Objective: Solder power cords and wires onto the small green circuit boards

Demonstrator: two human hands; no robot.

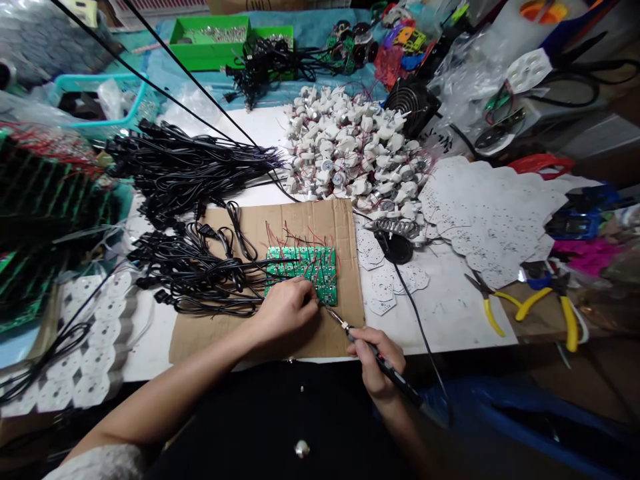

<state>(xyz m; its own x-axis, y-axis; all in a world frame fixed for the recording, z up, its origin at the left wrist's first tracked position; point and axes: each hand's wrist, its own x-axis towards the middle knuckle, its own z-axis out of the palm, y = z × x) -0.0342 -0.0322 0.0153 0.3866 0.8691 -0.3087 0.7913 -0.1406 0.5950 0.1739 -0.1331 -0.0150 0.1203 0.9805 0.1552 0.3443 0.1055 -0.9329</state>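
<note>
A green circuit board (327, 273) with thin red and black wires standing up from it lies on a sheet of brown cardboard (345, 227). My left hand (290, 307) rests over the board's lower left part, thumb and fingers pinched together near its lower edge. What they pinch is hidden. In my right hand (377, 360) is a soldering iron (393, 377), held like a pen. Its tip meets or nearly meets the board's lower right edge, close to my left fingertips. Black power cords (210, 273) lie left of the board, some reaching onto it.
Behind the cardboard are more black cords (185, 163) and a heap of white parts (355, 147). White cut panels (495, 213), a soldering stand (397, 243) and yellow-handled pliers (493, 313) are on the right. Stacked green boards (45, 200) stand left. Green trays (210, 43) sit at the back.
</note>
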